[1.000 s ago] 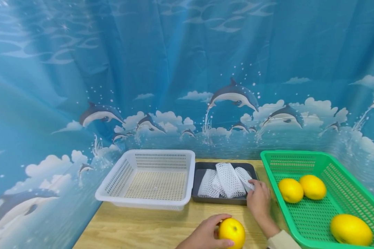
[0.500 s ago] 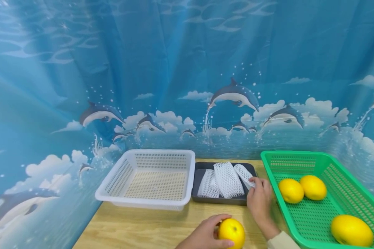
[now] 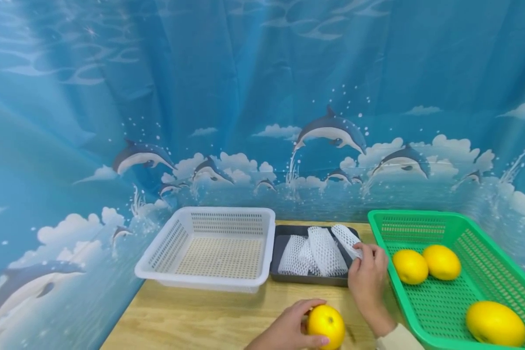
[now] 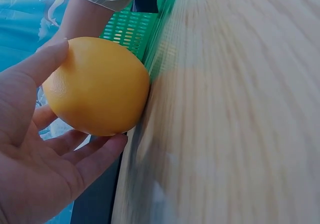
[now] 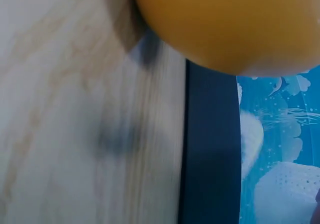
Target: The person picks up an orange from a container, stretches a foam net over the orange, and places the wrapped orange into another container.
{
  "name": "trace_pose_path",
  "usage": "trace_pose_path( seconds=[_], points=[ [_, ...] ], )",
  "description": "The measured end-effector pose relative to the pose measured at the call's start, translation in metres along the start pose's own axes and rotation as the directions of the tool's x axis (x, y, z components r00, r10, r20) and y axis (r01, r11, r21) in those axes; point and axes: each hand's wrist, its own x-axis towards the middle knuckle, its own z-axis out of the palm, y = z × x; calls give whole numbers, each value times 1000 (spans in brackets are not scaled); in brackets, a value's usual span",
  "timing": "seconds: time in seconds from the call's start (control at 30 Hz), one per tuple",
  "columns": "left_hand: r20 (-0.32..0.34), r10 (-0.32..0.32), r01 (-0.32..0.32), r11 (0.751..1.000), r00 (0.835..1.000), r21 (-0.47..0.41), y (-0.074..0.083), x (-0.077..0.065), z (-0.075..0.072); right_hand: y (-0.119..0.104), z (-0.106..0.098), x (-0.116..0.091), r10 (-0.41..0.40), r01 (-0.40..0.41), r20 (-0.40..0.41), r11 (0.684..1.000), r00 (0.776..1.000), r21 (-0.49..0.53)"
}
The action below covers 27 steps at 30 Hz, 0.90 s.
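My left hand [image 3: 286,326] holds a round yellow fruit [image 3: 325,326], like an orange, on the wooden table. In the left wrist view the thumb lies on one side of the orange [image 4: 100,86] and the fingers curl under the other. My right hand [image 3: 368,282] pinches one white foam net sleeve [image 3: 346,240] at the right end of the black tray [image 3: 288,279]. Several more foam net sleeves [image 3: 325,253] lie flat and overlapping in that tray. The right wrist view shows the orange [image 5: 235,24] large at the top, and a foam net [image 5: 287,196] at lower right.
A white perforated basket [image 3: 203,282] stands left of the tray. To the right, a green basket [image 3: 409,311] contains three yellow fruits [image 3: 495,323]. Behind everything hangs a blue curtain [image 3: 253,97] printed with dolphins. Bare wood tabletop [image 3: 192,316] stretches in front of the white basket.
My right hand has lifted its foam net sleeve slightly up and to the right, away from the others in the tray. The left hand and its orange stay almost still.
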Motion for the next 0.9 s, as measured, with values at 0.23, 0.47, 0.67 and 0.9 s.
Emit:
trace_pose_path(
  seconds=[0.23,0.47,0.67,0.9],
  points=[
    [-2,-14,14,1000,1000,8,0,1,-1,-6,-4,1,-9,9,6,998,1000,63],
    [-2,-37,37,999,999,33,1,3,0,-11,-12,-4,-59,52,42,987,997,155],
    [11,-84,83,996,996,11,0,5,0,-12,-21,-13,-62,43,113,985,992,169],
    [-39,-29,27,998,999,-50,-1,5,2,-15,-30,-20,-54,20,173,981,983,193]
  ],
)
